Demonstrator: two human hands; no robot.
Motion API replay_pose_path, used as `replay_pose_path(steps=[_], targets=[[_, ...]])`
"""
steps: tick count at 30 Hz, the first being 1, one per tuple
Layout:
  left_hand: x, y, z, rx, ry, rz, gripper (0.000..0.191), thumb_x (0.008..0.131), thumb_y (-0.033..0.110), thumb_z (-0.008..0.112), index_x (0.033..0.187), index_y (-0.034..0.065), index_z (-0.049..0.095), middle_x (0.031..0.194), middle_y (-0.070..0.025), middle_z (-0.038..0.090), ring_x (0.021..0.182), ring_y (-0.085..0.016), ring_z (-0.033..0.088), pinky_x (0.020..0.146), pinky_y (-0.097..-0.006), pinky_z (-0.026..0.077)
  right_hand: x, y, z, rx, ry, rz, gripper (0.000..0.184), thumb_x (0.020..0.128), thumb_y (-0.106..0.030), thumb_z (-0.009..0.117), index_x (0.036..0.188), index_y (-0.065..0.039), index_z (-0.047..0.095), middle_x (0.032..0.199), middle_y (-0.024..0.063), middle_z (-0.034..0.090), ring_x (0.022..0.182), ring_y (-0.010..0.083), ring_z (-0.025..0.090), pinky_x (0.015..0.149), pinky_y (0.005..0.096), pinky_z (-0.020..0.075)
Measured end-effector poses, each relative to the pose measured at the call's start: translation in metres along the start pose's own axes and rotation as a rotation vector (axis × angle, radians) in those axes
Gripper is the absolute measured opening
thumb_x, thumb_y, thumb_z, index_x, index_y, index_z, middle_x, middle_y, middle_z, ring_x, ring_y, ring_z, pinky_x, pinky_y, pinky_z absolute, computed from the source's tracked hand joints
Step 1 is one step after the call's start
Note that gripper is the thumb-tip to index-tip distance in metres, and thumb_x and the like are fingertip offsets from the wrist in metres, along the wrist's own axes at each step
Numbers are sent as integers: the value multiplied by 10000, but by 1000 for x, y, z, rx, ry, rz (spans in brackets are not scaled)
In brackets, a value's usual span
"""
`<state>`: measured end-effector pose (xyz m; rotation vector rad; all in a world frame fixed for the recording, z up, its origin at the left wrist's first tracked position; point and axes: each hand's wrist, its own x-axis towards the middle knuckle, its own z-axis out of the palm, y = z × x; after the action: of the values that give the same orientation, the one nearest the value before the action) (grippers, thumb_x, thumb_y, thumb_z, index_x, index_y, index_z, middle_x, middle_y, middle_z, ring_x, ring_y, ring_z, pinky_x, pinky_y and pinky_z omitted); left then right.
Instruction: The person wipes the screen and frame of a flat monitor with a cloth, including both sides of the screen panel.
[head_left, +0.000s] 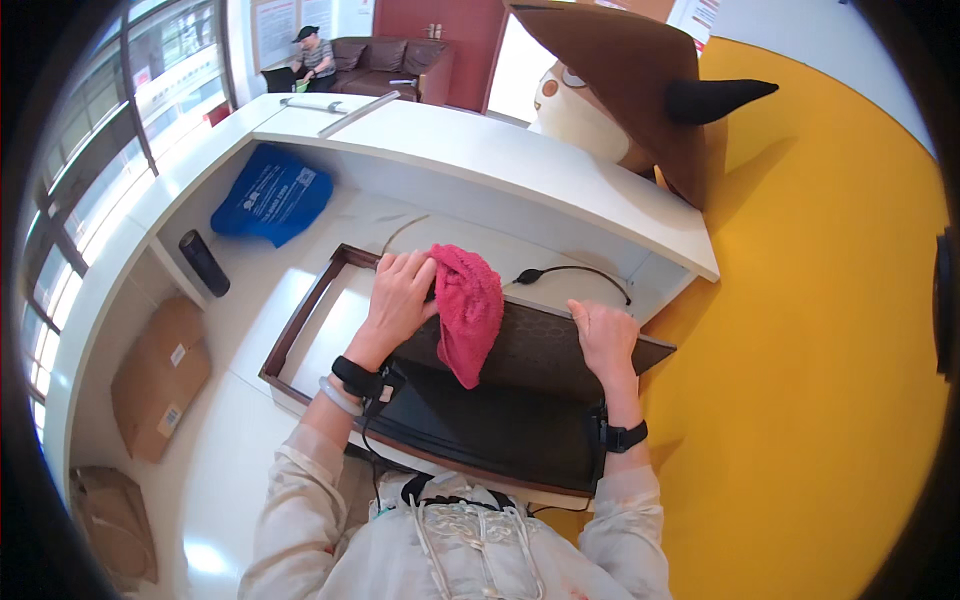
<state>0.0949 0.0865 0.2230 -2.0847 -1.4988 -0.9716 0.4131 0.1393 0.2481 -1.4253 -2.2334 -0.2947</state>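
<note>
My left hand (403, 294) grips the upper edge of a dark patterned panel (536, 341), beside the dark wooden frame (300, 319). A pink terry cloth (471, 315) hangs over the panel's edge against that hand; whether the fingers also pinch it is unclear. My right hand (606, 337) is closed on the same panel's upper edge, near its right end. The panel is tilted up over a black recessed surface (495, 427) inside the frame. Both wrists wear black straps.
A blue plastic sheet (274, 196), a dark cylinder (204, 262) and a black cable (581, 270) lie behind. The raised white counter (465, 135) curves around; cardboard (161, 379) leans at left. A yellow wall (795, 337) stands at right. A person (315, 60) sits far back.
</note>
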Motion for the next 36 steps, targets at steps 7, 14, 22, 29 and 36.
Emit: replay_pose_path(steps=[7,14,22,29,36], targets=[[35,65,-21,-348,238,-16,405,786,192,752,1146,76,605,1204,-172,601,1161,-393,546,1006,-502,417,1,-3,10,-38,109,-10,439,979,-344,521,695,-64,704,676,180,656,609,381,636,566,495,480],[25,80,29,64,8,176,423,790,482,717,930,95,616,858,-50,600,957,-238,577,1039,-451,400,-4,3,12,-60,162,-29,416,977,-316,521,703,-73,717,660,178,649,578,380,626,540,483,473],[13,-2,1,84,184,196,194,782,229,742,814,102,599,799,-50,535,855,-241,556,825,-397,449,-3,0,12,-34,196,-47,398,971,-287,530,688,-62,696,621,180,622,548,383,600,518,481,448],[10,-36,-3,-129,345,-40,54,880,53,624,827,55,621,823,-85,570,843,-305,549,792,-409,465,1,5,12,-28,231,-73,388,960,-270,540,663,-55,666,615,179,616,563,377,603,527,472,453],[-46,-89,31,-775,620,-730,160,1006,154,521,886,57,565,878,-71,592,791,-178,572,701,-319,486,5,-3,22,-38,225,-63,406,957,-272,542,635,-55,662,628,179,634,571,383,615,530,485,459]])
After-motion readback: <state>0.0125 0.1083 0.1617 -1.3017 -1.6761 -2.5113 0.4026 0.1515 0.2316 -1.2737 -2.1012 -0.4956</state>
